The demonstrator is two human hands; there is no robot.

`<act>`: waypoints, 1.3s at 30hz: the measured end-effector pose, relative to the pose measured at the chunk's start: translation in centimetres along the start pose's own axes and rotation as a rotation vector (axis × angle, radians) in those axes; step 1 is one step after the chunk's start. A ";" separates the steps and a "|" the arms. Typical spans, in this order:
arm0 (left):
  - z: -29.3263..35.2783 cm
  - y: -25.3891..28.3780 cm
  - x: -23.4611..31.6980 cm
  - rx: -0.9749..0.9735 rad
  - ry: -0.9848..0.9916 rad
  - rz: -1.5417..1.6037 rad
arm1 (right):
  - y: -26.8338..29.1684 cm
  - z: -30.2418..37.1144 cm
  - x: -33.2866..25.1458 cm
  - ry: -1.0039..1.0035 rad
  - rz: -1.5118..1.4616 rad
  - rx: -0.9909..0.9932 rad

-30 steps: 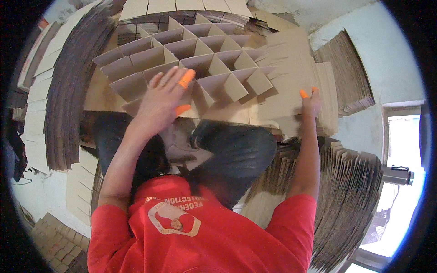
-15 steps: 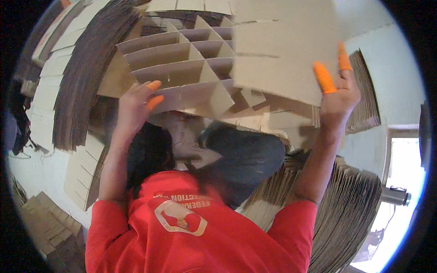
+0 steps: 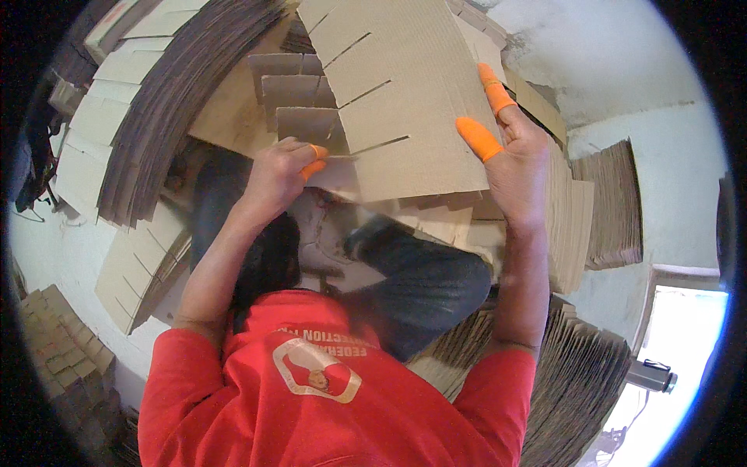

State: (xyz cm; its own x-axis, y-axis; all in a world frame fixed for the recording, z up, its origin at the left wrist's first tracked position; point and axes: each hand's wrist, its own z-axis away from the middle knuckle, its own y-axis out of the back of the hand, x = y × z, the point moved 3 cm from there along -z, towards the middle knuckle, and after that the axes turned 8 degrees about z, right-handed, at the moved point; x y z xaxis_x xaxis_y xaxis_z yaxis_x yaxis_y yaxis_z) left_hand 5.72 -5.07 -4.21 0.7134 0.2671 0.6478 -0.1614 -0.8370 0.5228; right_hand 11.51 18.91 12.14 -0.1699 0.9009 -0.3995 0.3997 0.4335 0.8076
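Pale wall (image 3: 615, 66) right of slotted sheet (image 3: 412, 101), sheet between hands. Right hand (image 3: 523, 167) grips its right edge; left hand (image 3: 282, 177) pinches front strip (image 3: 338, 177). From my end: one-edge hold could sag, bending upright strips (image 3: 292, 92) left of sheet.

Support surface: one tan board (image 3: 240, 109). Cardboard dividers (image 3: 296, 93) stand on edge directly on it in parallel rows, partly covered from where I stand. A stack of sheets (image 3: 572, 226) sits at the board's right end; its underside is hidden.
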 end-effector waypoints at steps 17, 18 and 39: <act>-0.2 -0.3 -0.2 -0.005 0.050 0.025 | -1.5 0.1 -1.4 -0.020 0.025 -0.088; -0.2 -0.5 -0.2 -0.014 0.044 0.018 | -1.6 0.1 -1.3 -0.015 -0.007 -0.088; -5.5 8.3 -7.0 0.624 0.042 -0.350 | -0.8 0.9 -0.7 -0.078 -0.023 -0.100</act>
State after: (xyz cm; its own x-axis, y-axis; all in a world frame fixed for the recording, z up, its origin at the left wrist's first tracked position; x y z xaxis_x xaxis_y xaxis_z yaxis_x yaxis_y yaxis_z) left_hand -4.39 -11.23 -1.36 0.6230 0.5778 0.5273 0.5014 -0.8124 0.2977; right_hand 12.15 17.88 11.38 -0.1063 0.8877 -0.4480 0.3038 0.4580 0.8355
